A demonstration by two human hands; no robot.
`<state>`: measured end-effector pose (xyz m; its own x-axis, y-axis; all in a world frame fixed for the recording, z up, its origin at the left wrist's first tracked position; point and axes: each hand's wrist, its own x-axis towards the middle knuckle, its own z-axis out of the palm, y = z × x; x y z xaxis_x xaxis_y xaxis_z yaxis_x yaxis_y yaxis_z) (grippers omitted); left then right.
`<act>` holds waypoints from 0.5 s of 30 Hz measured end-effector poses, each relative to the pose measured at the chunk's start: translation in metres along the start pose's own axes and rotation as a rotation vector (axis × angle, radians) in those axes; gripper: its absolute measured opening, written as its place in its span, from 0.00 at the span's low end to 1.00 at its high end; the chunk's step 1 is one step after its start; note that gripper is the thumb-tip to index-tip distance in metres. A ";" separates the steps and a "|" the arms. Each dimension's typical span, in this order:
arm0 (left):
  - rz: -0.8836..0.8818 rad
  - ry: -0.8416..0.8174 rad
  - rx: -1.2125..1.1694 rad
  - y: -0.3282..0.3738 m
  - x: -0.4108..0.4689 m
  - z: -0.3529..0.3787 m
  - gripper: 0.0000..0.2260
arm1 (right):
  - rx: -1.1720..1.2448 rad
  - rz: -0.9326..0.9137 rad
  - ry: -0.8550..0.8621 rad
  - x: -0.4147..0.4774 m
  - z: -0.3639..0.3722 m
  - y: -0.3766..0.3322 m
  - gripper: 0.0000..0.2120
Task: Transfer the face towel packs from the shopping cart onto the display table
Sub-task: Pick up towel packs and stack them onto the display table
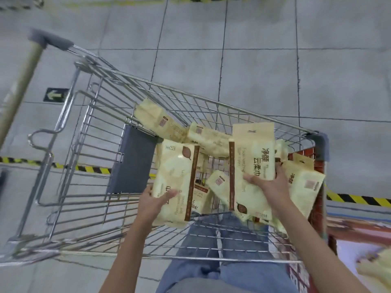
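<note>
Grey floor tiles [254,60] crossed by yellow-black tape lie under the wire shopping cart [190,92], which holds the face towel packs. The left hand [152,199] grips the near end of the first pack [175,176], thumb laid on its face. The right hand [268,182] grips the second pack [251,157] at its outer edge, thumb across the print. The hands are apart, one pack in each, both raised over the loose packs [156,119] lying beyond and between them. To lift well, I would bring both packs straight up past the cart's near rim before turning, so no soft corner snags the wire, and squeeze firmly, since the film looks slippery. A blurred red-and-white surface [347,250] outside the right hand may be the counter.
</note>
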<state>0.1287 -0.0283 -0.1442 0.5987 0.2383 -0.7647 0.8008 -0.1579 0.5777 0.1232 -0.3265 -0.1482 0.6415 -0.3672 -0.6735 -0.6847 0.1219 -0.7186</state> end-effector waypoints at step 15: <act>0.120 -0.298 -0.070 0.006 -0.038 0.003 0.28 | 0.579 0.047 0.174 -0.103 -0.008 0.034 0.33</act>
<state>0.1113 -0.0416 -0.1126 0.6753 -0.0705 -0.7341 0.7275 -0.0996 0.6788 0.0309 -0.2919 -0.1019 0.5159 -0.4889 -0.7035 -0.3797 0.6056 -0.6993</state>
